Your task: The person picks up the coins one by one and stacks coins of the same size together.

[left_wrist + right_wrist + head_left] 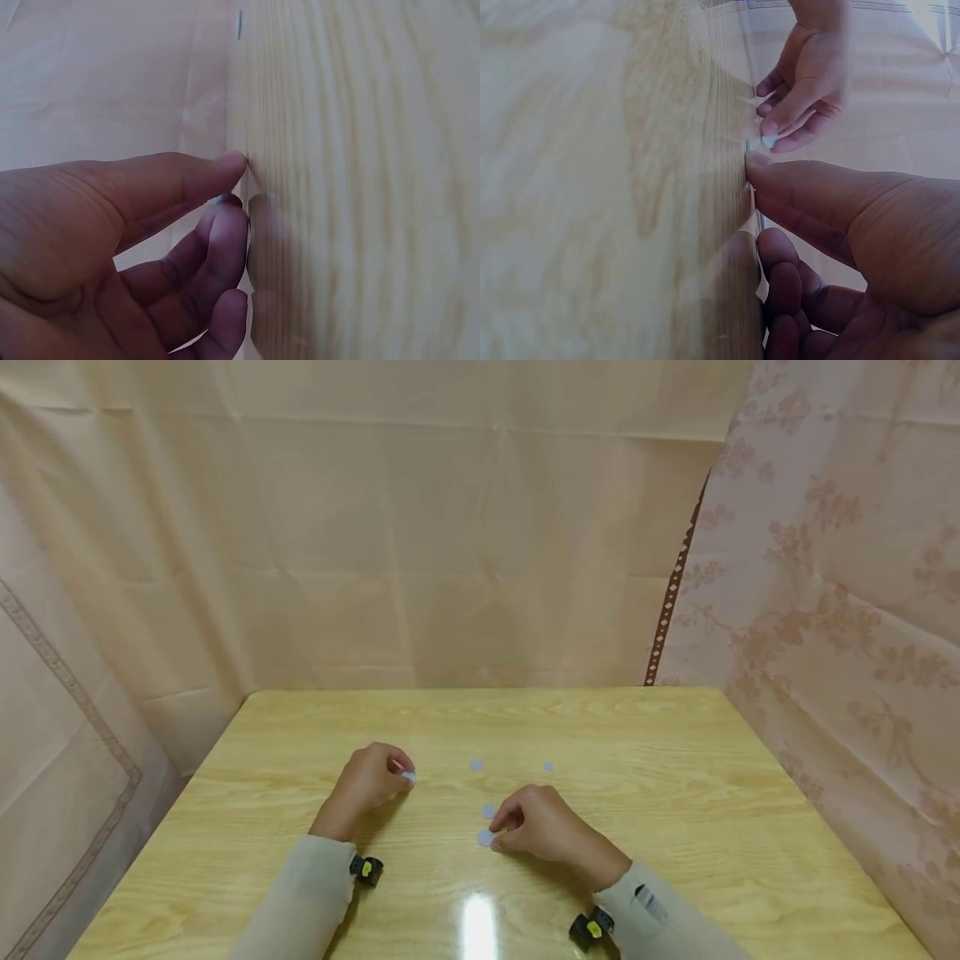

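Note:
My left hand [372, 774] pinches a small pale blue disc [408, 776] between thumb and fingers, low over the table. In the left wrist view only a sliver of this disc [222, 198] shows between thumb and index finger. To the right, my right hand [546, 827] rests low at the table with thumb and index finger apart. Its thumb tip is right at the edge of a flat disc [485, 837]. Another disc [489, 811] lies just beyond, beside the index fingertip. The right wrist view shows the thumb [817, 187] at the table surface.
Two more pale discs lie farther back on the wood-grain table [637, 735], one near the middle [477, 765] and one to the right [548, 767]. Beige cloth [450, 552] hangs behind the table, with patterned cloth [847, 568] on the right. Both wrists carry small black devices.

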`<state>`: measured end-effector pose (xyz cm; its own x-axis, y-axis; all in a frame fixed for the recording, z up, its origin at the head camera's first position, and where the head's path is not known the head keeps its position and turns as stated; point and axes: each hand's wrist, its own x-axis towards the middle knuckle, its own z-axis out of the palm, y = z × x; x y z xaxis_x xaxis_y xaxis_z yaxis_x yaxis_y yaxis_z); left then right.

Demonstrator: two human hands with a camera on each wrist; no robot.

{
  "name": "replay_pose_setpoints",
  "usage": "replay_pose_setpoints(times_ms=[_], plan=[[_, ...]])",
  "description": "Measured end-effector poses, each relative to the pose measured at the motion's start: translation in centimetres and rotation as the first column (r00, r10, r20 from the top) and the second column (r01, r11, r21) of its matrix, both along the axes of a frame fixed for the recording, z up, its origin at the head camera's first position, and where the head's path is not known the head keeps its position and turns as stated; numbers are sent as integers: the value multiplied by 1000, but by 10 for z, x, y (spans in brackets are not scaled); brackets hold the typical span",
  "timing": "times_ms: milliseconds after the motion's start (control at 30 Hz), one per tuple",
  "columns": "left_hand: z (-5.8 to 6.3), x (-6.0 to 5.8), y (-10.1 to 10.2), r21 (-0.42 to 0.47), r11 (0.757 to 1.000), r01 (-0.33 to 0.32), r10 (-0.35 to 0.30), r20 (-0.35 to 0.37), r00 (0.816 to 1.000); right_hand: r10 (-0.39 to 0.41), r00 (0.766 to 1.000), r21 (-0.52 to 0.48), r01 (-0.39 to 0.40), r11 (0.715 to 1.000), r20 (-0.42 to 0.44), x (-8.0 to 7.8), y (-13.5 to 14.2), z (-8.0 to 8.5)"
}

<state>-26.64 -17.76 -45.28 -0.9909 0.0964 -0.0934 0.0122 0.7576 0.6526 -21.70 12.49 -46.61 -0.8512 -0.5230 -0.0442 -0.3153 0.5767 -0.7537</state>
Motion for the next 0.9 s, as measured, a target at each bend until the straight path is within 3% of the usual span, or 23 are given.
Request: replay_pose_setpoints(times_ms=[300,500,633,900], plan=[[0,0,-3,13,999,45,-46,39,998,3,1000,-4,-3,1000,9,2,-1,4],[-1,-1,-4,142,989,50,-62,81,995,5,1000,-3,-5,1000,6,0,0,4],[-1,-1,-6,251,967,36,-66,112,992,9,1000,-4,-9,1000,16,0,1,3],[7,3,-6,363,930,57,-119,152,981,8,1000,-4,-8,1000,8,0,1,2]])
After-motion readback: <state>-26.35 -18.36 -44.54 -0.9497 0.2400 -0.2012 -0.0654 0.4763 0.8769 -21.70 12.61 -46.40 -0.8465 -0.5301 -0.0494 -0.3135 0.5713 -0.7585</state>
